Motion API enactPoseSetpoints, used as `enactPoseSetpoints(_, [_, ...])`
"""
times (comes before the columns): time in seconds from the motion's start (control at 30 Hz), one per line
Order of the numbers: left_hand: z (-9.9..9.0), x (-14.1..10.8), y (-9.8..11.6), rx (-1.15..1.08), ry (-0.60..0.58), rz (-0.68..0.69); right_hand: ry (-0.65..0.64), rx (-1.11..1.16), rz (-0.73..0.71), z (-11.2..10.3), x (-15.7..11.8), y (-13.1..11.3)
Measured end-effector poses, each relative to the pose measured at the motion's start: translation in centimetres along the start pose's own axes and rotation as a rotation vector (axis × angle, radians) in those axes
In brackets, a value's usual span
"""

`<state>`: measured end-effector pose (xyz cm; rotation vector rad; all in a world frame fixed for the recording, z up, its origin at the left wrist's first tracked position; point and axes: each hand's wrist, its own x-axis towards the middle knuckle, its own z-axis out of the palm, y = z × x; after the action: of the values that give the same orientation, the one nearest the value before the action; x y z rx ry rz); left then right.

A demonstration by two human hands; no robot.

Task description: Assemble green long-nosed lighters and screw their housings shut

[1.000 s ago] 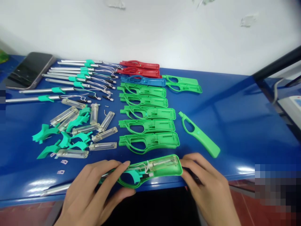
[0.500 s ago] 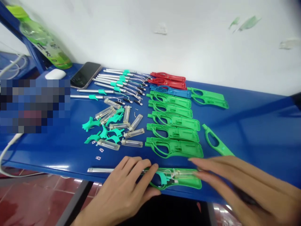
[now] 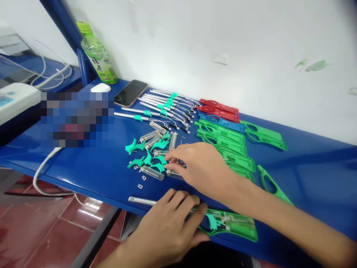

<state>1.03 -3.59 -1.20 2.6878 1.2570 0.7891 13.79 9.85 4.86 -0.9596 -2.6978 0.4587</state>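
At the near table edge, my left hand (image 3: 174, 219) is closed around the front of a green lighter casing half (image 3: 245, 229). A silver metal tube (image 3: 139, 200) sticks out to its left. A teal trigger (image 3: 212, 222) and a clear fuel tank (image 3: 232, 219) lie in that casing. Farther back, my right hand (image 3: 199, 163) hangs over the loose parts. Its thumb and forefinger are apart beside a teal trigger piece (image 3: 159, 166), and I see nothing held between them. Clear fuel tanks (image 3: 152, 173) lie around and partly under this hand.
Metal tubes with wires (image 3: 139, 116) lie in rows behind the loose parts. Red casings (image 3: 220, 108), a blue casing (image 3: 223, 123) and several green casings (image 3: 267, 139) stand along the right. A phone (image 3: 131, 93), white case (image 3: 100, 88) and bottle (image 3: 99, 59) are at the back left.
My right hand has left the fuel tank end of the held casing and moved left and away, over the loose parts. The left hand keeps its grip. The view has shifted left.
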Motion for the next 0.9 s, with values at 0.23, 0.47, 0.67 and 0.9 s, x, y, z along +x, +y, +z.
enactPoseSetpoints(0.23, [-0.2,0.0,0.1,-0.003,0.008,-0.019,0.140,-0.017,-0.008,-3.8,-2.1,0.0])
enactPoseSetpoints(0.47, [-0.1,-0.1,-0.1,-0.005,0.037,0.002,0.163,-0.100,0.011,-6.0,-13.9,0.1])
enactPoseSetpoints(0.67, [-0.1,-0.2,-0.2,-0.023,0.069,0.019,0.176,-0.191,0.180,-2.2,-20.7,0.2])
enactPoseSetpoints(0.9, [-0.4,0.5,0.1,-0.043,0.028,0.005,0.335,-0.149,0.279,0.3,-21.8,0.2])
